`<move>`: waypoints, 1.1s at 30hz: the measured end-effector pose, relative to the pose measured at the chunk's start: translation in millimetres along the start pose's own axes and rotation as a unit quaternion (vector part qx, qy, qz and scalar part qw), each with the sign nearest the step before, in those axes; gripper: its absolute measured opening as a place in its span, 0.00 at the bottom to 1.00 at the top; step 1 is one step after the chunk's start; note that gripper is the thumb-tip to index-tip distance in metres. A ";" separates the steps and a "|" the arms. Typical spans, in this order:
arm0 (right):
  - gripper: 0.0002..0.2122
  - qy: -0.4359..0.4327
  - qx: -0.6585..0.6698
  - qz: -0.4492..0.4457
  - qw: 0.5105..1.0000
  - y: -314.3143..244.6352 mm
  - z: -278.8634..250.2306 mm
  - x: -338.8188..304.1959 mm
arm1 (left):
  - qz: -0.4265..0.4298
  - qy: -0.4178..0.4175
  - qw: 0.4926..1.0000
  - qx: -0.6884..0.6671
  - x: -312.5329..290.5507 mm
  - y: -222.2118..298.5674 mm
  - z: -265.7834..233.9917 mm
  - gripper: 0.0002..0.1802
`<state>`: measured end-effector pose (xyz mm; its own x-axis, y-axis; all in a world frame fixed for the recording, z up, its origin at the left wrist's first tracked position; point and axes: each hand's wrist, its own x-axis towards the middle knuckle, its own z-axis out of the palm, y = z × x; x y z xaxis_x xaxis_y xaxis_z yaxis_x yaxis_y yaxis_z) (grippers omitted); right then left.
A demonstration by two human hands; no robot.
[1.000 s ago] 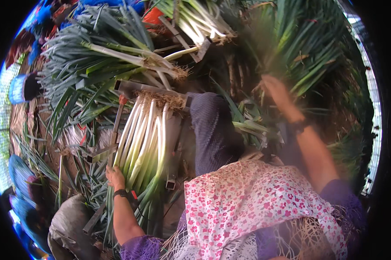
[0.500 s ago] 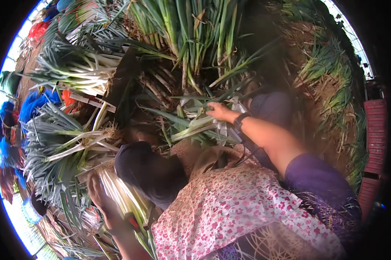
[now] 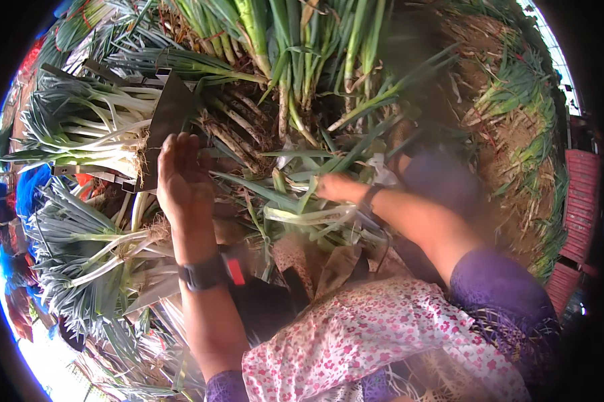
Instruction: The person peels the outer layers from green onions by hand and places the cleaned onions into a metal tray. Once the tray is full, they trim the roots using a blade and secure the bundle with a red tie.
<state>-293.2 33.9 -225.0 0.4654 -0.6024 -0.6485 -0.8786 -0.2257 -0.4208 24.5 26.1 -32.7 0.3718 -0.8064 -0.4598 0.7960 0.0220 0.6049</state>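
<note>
The left hand [image 3: 187, 194] has swung up from the lower left, its grip released, fingers straight, near the dark plate [image 3: 171, 110] beside the rooted leeks [image 3: 114, 130]. The right hand [image 3: 342, 189] stays at the loose leaves [image 3: 262, 191] ahead of the lap; I cannot tell whether it grasps any.

Glare whites out the lower left, and haze blurs right of centre.

Head-worn fisheye (left of two), facing down, near left hand [image 3: 185, 184] and right hand [image 3: 343, 189]
</note>
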 end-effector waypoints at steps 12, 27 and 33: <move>0.30 0.240 0.104 -0.006 0.965 -78.8 6.7 266.1 | -0.031 0.063 0.997 0.021 -25.3 -12.4 6.7 0.12; 0.17 0.064 0.310 0.030 0.948 -56.4 -67.3 135.7 | -0.083 0.004 0.994 0.072 -15.5 -43.4 10.9 0.12; 0.11 0.033 0.345 0.034 0.937 -33.6 -140.7 -120.0 | -0.170 -0.019 0.980 0.104 0.5 -98.4 3.7 0.19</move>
<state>-334.5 6.0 -43.7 0.3830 -0.6491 -0.6572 -0.6167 0.3500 -0.7051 -55.4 21.3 -90.0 0.0811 -0.7679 -0.6354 0.7545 -0.3692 0.5425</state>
